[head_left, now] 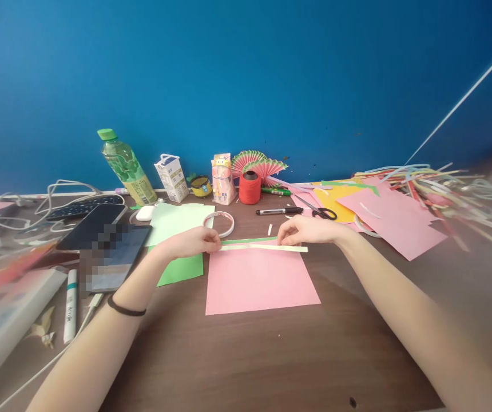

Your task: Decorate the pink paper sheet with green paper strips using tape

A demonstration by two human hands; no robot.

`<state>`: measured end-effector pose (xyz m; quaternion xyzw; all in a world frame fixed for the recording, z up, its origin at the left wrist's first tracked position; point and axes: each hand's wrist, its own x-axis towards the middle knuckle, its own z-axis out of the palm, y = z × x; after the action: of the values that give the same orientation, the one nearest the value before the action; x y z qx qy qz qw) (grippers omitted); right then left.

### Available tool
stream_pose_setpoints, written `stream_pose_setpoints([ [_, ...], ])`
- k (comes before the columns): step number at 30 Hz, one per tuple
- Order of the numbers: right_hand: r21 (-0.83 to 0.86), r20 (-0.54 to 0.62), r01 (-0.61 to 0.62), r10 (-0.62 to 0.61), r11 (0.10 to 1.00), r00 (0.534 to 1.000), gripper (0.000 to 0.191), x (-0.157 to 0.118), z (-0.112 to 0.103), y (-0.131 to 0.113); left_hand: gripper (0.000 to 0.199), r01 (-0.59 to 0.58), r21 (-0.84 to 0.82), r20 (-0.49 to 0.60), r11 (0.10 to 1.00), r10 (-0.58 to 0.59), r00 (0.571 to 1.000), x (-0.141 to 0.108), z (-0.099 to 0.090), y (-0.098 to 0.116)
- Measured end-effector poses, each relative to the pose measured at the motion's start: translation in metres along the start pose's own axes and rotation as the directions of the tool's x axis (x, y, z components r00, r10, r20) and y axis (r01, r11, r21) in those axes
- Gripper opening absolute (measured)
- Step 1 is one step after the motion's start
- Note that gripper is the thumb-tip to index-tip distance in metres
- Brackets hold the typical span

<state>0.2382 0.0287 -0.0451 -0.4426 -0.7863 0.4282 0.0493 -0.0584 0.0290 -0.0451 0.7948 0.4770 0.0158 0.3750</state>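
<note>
A sheet of pink paper (261, 281) lies flat on the brown table, with a darker green strip (246, 242) along its far edge. Across that edge runs a narrow pale green paper strip (267, 248). My left hand (195, 241) pinches its left end, fingers closed. Toward the other end, my right hand (308, 230) has its fingertips pressed together on the strip, whose tip sticks out to the right beyond them. Left of the pink sheet, partly under my left wrist, are a green sheet (181, 272) and a pale green sheet (181, 214).
A tape roll (229, 225) stands just behind my left hand. Scissors (325, 213), a black marker (279, 211) and a red thread spool (250, 187) lie or stand farther back. Pink sheets (394, 220) are at right; a tablet (121, 257) and a green-capped bottle (128, 169) at left.
</note>
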Motion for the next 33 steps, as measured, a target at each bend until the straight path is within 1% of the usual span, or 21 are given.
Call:
stream_pose_setpoints([
  [3, 0.124, 0.031, -0.061, 0.057, 0.990, 0.998, 0.024, 0.004, 0.000, 0.009, 0.019, -0.004, -0.010, 0.007, 1.000, 0.004, 1.000, 0.000, 0.001, -0.007],
  [6, 0.127, -0.004, -0.078, 0.079, 0.989, 0.997, 0.032, 0.007, 0.003, 0.014, 0.020, -0.036, -0.019, 0.011, 0.999, 0.036, 0.999, 0.000, 0.002, -0.010],
  [8, 0.062, -0.028, -0.087, 0.089, 0.994, 0.996, 0.037, 0.008, 0.006, 0.013, 0.020, -0.048, -0.024, 0.017, 0.999, 0.049, 0.999, 0.001, 0.003, -0.011],
  [11, -0.096, 0.019, -0.114, 0.116, 0.989, 0.993, 0.041, 0.008, 0.012, 0.004, 0.020, -0.048, -0.036, 0.022, 0.998, 0.049, 0.999, 0.001, 0.002, -0.010],
  [14, -0.219, 0.101, -0.155, 0.180, 0.963, 0.978, 0.030, 0.008, 0.018, -0.008, 0.021, -0.042, -0.055, 0.023, 0.998, 0.043, 0.999, 0.002, 0.002, -0.010],
  [17, -0.239, 0.137, -0.159, 0.196, 0.958, 0.971, 0.017, 0.007, 0.019, -0.011, 0.021, -0.030, -0.068, 0.018, 0.997, 0.032, 0.999, 0.002, 0.003, -0.012],
  [19, -0.203, 0.129, -0.142, 0.170, 0.969, 0.977, 0.014, 0.006, 0.015, -0.008, 0.022, -0.016, -0.066, 0.004, 0.998, 0.016, 1.000, 0.002, 0.003, -0.013],
  [21, -0.130, 0.096, -0.127, 0.140, 0.983, 0.986, 0.013, 0.004, 0.010, -0.003, 0.022, 0.004, -0.060, -0.022, 0.998, -0.006, 1.000, 0.002, 0.003, -0.013],
  [24, 0.051, 0.057, -0.108, 0.105, 0.993, 0.993, 0.012, 0.002, 0.002, 0.007, 0.021, 0.023, -0.064, -0.073, 0.998, -0.027, 0.997, 0.002, 0.003, -0.012],
  [27, 0.220, 0.032, -0.076, 0.071, 0.973, 0.997, 0.014, 0.002, -0.002, 0.015, 0.020, 0.024, -0.082, -0.121, 0.996, -0.034, 0.992, 0.003, 0.003, -0.012],
  [29, 0.276, 0.020, -0.075, 0.072, 0.958, 0.997, 0.017, 0.003, -0.003, 0.019, 0.020, 0.024, -0.099, -0.157, 0.995, -0.039, 0.987, 0.004, 0.005, -0.012],
  [33, 0.310, 0.001, -0.134, 0.140, 0.941, 0.990, 0.023, 0.005, -0.003, 0.025, 0.019, 0.020, -0.159, -0.209, 0.987, -0.054, 0.976, 0.006, 0.007, -0.015],
])
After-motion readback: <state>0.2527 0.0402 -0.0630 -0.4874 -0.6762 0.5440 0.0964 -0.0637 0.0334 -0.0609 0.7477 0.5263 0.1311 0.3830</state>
